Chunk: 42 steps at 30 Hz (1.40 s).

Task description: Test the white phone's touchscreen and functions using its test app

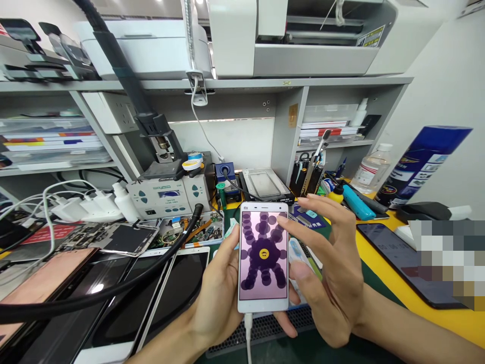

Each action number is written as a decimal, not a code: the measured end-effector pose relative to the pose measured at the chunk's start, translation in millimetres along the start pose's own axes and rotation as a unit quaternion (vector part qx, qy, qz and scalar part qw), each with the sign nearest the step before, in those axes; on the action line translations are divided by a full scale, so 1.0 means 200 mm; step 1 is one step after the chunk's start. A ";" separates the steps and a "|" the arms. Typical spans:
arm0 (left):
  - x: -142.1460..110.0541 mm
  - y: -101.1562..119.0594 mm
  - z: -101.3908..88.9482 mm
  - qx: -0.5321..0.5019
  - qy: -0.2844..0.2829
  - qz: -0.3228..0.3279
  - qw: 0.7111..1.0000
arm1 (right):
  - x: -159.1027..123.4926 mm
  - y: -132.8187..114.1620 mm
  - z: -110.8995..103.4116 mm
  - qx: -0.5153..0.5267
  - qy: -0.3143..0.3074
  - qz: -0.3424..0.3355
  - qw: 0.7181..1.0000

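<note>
A white smartphone [264, 296] stands upright in my left hand [216, 298], closed round its left edge and back, with fingertips showing past the right edge. Dark round marks cover much of its pinkish lit screen, densest round a small yellow icon in the middle. From the phone's bottom edge a white cable [248, 333] hangs down. My right hand [333, 258] is open at the phone's right side, holding nothing. Its index fingertip is at the screen's upper right corner; whether it touches the glass I cannot tell. The other fingers are spread.
Several phones [147, 293] lie on the left, crossed by a thick black hose [159, 275]. Behind are a soldering station [162, 194] and a tray of parts [212, 227]. At right lie a dark phone [405, 268] and a blue spray can [424, 162]. A shelf [242, 85] spans the back.
</note>
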<state>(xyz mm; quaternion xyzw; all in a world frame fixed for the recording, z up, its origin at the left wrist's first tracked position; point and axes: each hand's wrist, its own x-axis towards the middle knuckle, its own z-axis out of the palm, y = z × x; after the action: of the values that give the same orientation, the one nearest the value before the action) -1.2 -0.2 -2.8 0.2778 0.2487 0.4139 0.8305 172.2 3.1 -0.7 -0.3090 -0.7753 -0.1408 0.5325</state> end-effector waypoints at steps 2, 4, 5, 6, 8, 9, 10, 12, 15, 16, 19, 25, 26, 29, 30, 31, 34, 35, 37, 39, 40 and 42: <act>0.00 0.00 0.00 0.002 0.003 -0.003 1.000 | 0.00 0.00 0.00 0.002 0.001 0.002 1.000; 0.00 0.00 0.00 0.006 0.008 -0.001 1.000 | 0.00 0.00 0.00 0.002 -0.004 0.001 1.000; 0.00 0.00 0.00 0.007 0.012 0.001 1.000 | 0.00 0.00 0.00 0.002 -0.006 -0.001 1.000; 0.01 0.00 0.00 0.008 0.014 0.003 1.000 | 0.00 0.00 0.01 0.001 -0.009 -0.002 1.000; 0.01 0.00 0.01 0.004 0.015 0.005 1.000 | 0.00 0.00 0.01 -0.003 -0.016 -0.006 1.000; 0.01 0.01 0.01 0.001 0.014 0.005 1.000 | 0.00 0.00 0.01 -0.006 -0.019 -0.008 1.000; 0.01 0.01 0.01 -0.001 0.012 0.005 1.000 | 0.00 0.01 0.01 -0.008 -0.023 -0.010 1.000; 0.00 0.01 0.01 -0.004 0.010 0.004 1.000 | 0.00 0.01 0.01 -0.010 -0.027 -0.013 1.000; 0.00 0.01 0.01 -0.004 0.007 0.000 1.000 | 0.00 0.01 0.01 -0.005 -0.018 -0.009 1.000; 0.00 0.01 0.01 -0.004 0.006 -0.001 1.000 | 0.00 0.01 0.01 -0.003 -0.014 -0.008 1.000; -0.01 0.01 0.01 -0.006 0.007 0.002 1.000 | 0.00 0.01 0.01 0.001 -0.010 -0.007 1.000; 0.00 0.01 0.01 -0.010 0.005 0.000 1.000 | 0.00 0.01 0.01 -0.010 -0.032 -0.011 0.999; 0.00 0.01 0.01 -0.011 0.001 0.001 1.000 | 0.00 0.01 0.01 -0.010 -0.033 -0.011 0.999; 0.00 0.01 0.00 -0.009 0.002 -0.001 1.000 | 0.00 0.00 0.01 -0.004 -0.024 -0.005 1.000; 0.00 0.01 0.00 -0.008 0.003 -0.002 1.000 | 0.00 0.00 0.01 -0.003 -0.022 -0.003 1.000; 0.00 0.01 0.01 -0.006 0.004 -0.004 1.000 | 0.00 0.00 0.01 -0.002 -0.020 -0.002 1.000; 0.00 0.01 0.01 -0.001 0.008 -0.003 1.000 | 0.00 0.00 0.01 0.001 -0.023 -0.006 1.000; 0.00 0.01 0.01 0.001 0.009 -0.003 1.000 | 0.00 0.00 0.01 0.000 -0.026 -0.006 1.000; 0.00 0.00 0.01 0.004 0.009 -0.002 1.000 | 0.00 0.01 0.01 -0.003 -0.032 -0.008 0.999; 0.00 0.00 0.01 0.006 0.007 -0.001 1.000 | 0.00 0.01 0.01 -0.004 -0.032 -0.009 0.999; 0.00 0.00 0.01 0.006 0.005 -0.002 1.000 | 0.00 0.01 0.01 -0.002 -0.029 -0.007 1.000; 0.00 0.00 0.01 0.004 0.003 -0.004 1.000 | 0.00 0.01 0.01 0.001 -0.024 -0.002 1.000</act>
<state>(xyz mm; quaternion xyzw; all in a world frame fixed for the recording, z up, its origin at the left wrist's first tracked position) -1.2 -0.4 -1.2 0.2788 0.2545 0.4101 0.8303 171.7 5.2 -2.6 -0.3104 -0.7888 -0.1329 0.5136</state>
